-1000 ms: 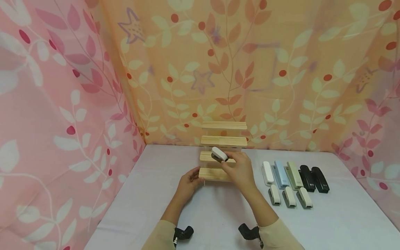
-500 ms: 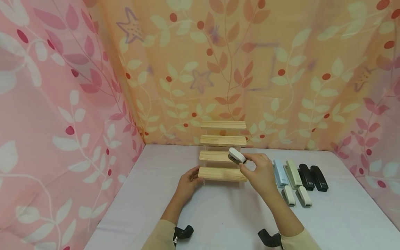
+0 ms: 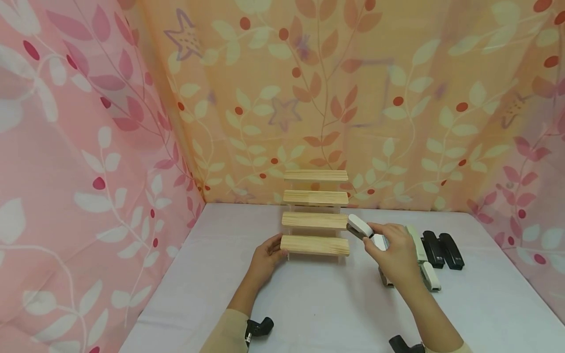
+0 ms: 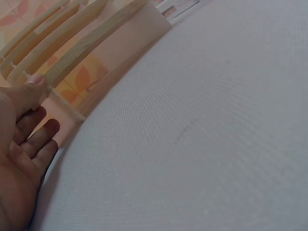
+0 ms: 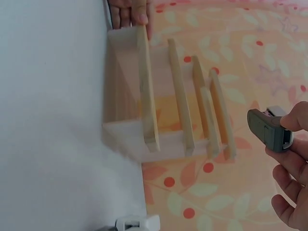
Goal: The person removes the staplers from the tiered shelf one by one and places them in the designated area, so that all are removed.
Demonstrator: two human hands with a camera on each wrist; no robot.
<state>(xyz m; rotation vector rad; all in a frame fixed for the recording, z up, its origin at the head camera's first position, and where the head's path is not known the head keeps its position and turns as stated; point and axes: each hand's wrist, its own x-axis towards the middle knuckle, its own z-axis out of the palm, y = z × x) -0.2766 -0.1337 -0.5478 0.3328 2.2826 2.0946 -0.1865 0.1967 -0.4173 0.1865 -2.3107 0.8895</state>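
A tiered wooden rack (image 3: pixel 315 220) with clear side supports stands on the white table. My left hand (image 3: pixel 265 257) grips the left end of its lowest plank; in the left wrist view the thumb (image 4: pixel 34 79) lies against the plank end and the other fingers curl below. Right of the rack, my right hand (image 3: pixel 395 252) pinches a small stapler (image 3: pixel 359 226) between thumb and fingers, held above the table. Its white top shows in the head view, while its dark grey underside (image 5: pixel 264 130) faces the right wrist camera.
Two black staplers (image 3: pixel 433 249), a pale green stapler (image 3: pixel 415 240) and a small white stapler (image 3: pixel 430 276) lie on the table at right. My right hand partly hides others there. Patterned curtains (image 3: pixel 247 122) hang behind the table and at both sides.
My right hand has moved rightward with the small stapler, from in front of the rack to beside it, now covering part of the stapler rows. My left hand stays at the rack.
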